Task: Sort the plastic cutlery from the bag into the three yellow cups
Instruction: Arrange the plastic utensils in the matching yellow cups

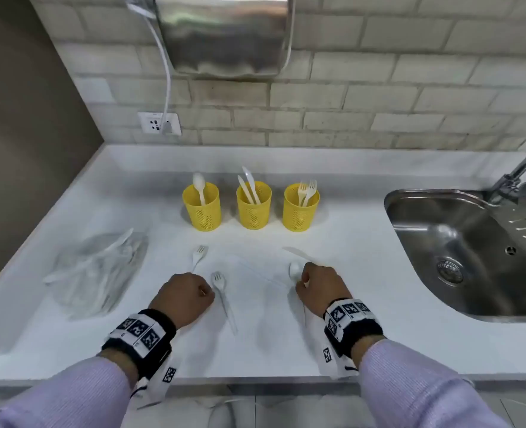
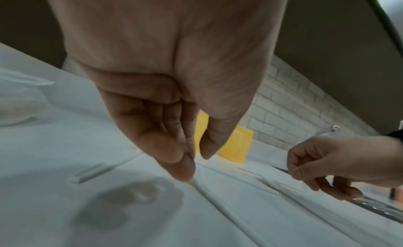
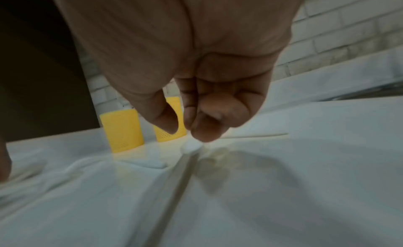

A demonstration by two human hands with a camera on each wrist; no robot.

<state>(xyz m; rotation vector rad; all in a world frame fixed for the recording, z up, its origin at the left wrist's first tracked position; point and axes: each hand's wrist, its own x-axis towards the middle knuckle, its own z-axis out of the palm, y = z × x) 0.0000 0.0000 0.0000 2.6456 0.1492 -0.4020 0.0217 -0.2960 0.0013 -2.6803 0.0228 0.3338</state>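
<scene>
Fingers of the left hand are bunched narrow, their tips touching the handle of a white plastic fork that lies flat on the desk; thumb and forefinger look nearly together over the thin stem, though the left wrist view does not settle whether they have closed on it. The pinch sits low because a handle this flat offers little to get under. On the right hand, the fingers are likewise curled narrow, poised just over the bowl of a white spoon, thumb a little apart, with nothing lifted; contact is unclear. Each hand seems to be starting its own pick, so two pieces could go at once.

A second fork lies just right of the left hand, and a white knife just beyond the right hand, all spread singly so each type is easy to tell apart. The clear plastic bag lies slumped at the left, with pale pieces faintly visible inside.

Farther back stand the three yellow cups in a row: left cup holds a spoon, middle cup knives, right cup forks, handles down so the heads show the sort. A steel sink lies to the right.
</scene>
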